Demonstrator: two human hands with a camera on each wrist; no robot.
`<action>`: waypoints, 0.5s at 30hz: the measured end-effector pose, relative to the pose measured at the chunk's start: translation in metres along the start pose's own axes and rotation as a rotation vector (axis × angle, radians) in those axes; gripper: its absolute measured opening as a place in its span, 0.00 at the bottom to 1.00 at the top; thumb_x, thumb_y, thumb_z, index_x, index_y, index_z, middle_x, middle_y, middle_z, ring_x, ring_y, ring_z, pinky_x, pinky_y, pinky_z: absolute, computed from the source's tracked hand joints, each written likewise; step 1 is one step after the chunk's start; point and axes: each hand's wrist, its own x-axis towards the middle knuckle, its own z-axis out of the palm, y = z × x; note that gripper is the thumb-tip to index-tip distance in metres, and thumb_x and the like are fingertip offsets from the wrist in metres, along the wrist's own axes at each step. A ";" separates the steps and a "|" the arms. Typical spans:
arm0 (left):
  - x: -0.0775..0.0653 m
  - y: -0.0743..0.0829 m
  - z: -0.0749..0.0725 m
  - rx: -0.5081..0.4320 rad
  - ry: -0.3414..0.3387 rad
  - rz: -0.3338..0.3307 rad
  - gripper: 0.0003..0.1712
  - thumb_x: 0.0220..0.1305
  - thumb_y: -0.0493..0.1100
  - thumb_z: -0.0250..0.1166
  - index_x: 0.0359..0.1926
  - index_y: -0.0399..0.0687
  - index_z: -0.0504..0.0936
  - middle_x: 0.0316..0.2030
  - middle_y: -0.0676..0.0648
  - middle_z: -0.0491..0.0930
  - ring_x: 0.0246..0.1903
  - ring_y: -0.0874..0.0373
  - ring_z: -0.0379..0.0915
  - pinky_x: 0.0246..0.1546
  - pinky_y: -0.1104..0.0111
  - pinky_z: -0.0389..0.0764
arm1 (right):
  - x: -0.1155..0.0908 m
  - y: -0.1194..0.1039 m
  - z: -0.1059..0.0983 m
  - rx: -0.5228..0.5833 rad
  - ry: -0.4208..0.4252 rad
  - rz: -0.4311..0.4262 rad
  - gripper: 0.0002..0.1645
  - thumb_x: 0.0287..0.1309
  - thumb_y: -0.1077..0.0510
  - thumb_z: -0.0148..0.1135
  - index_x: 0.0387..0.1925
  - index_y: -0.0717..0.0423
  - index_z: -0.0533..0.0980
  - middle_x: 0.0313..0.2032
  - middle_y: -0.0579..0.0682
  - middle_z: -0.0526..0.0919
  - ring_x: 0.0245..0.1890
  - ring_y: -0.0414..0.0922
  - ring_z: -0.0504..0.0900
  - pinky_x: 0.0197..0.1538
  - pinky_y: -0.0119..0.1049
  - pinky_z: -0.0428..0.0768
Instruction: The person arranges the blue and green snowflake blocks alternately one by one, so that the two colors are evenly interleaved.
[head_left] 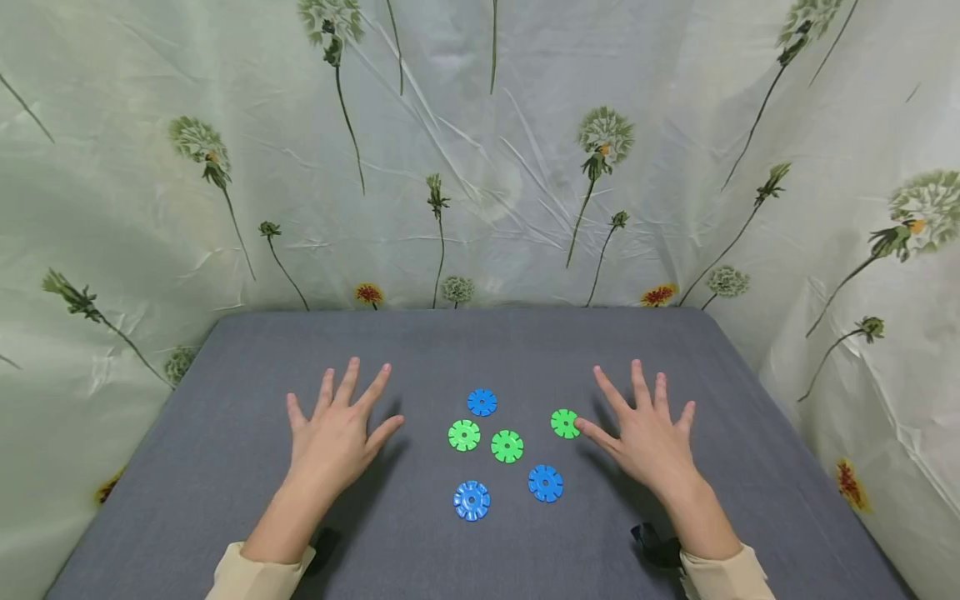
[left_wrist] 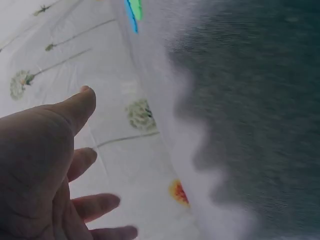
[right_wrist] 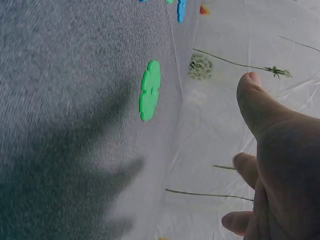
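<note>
Several notched plastic discs lie flat in the middle of a grey cloth-covered table. A blue disc (head_left: 482, 402) is farthest back, with two green discs, one on the left (head_left: 464, 435) and one on the right (head_left: 507, 447), in front of it. Nearer are two more blue discs, one left (head_left: 471, 501) and one right (head_left: 545, 483). My left hand (head_left: 333, 437) hovers left of them, fingers spread, holding nothing. My right hand (head_left: 651, 437) hovers on the other side, also spread, its thumb tip overlapping the rightmost green disc (head_left: 565, 423) in the head view; the right wrist view shows a gap between them.
The grey table (head_left: 420, 350) runs back to a pale curtain (head_left: 480, 167) printed with dandelions. A dark strap (head_left: 656, 546) shows under the right wrist. Shadows of both hands fall on the cloth.
</note>
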 end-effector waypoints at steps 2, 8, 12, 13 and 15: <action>0.004 0.006 -0.001 0.002 0.008 0.032 0.44 0.71 0.67 0.68 0.83 0.66 0.66 0.81 0.36 0.63 0.78 0.30 0.60 0.70 0.20 0.53 | 0.001 -0.001 0.003 0.011 -0.016 -0.007 0.54 0.68 0.22 0.60 0.86 0.35 0.57 0.84 0.70 0.48 0.81 0.80 0.46 0.69 0.89 0.44; 0.023 0.021 0.004 -0.051 -0.018 0.170 0.36 0.71 0.60 0.72 0.75 0.56 0.79 0.64 0.37 0.83 0.59 0.39 0.83 0.53 0.38 0.82 | 0.002 -0.005 0.012 0.036 -0.050 -0.053 0.46 0.69 0.33 0.68 0.81 0.43 0.68 0.76 0.70 0.69 0.72 0.76 0.70 0.65 0.79 0.69; 0.043 0.027 0.014 -0.199 -0.109 0.235 0.28 0.70 0.54 0.74 0.68 0.52 0.85 0.52 0.44 0.88 0.48 0.49 0.86 0.43 0.49 0.85 | 0.007 -0.006 0.016 0.087 -0.060 -0.066 0.39 0.67 0.39 0.73 0.74 0.48 0.77 0.62 0.64 0.82 0.54 0.64 0.84 0.48 0.63 0.83; 0.049 0.029 0.016 -0.242 -0.136 0.246 0.27 0.70 0.53 0.75 0.66 0.51 0.86 0.48 0.45 0.88 0.45 0.52 0.85 0.42 0.52 0.85 | 0.008 -0.006 0.018 0.102 -0.061 -0.065 0.38 0.66 0.40 0.74 0.72 0.49 0.78 0.59 0.62 0.84 0.52 0.61 0.85 0.45 0.59 0.83; 0.061 0.032 0.022 -0.321 -0.191 0.266 0.24 0.70 0.50 0.75 0.64 0.50 0.87 0.42 0.49 0.87 0.38 0.57 0.82 0.40 0.57 0.83 | 0.011 -0.006 0.020 0.134 -0.064 -0.062 0.35 0.65 0.42 0.76 0.69 0.50 0.81 0.54 0.58 0.85 0.49 0.56 0.86 0.41 0.54 0.83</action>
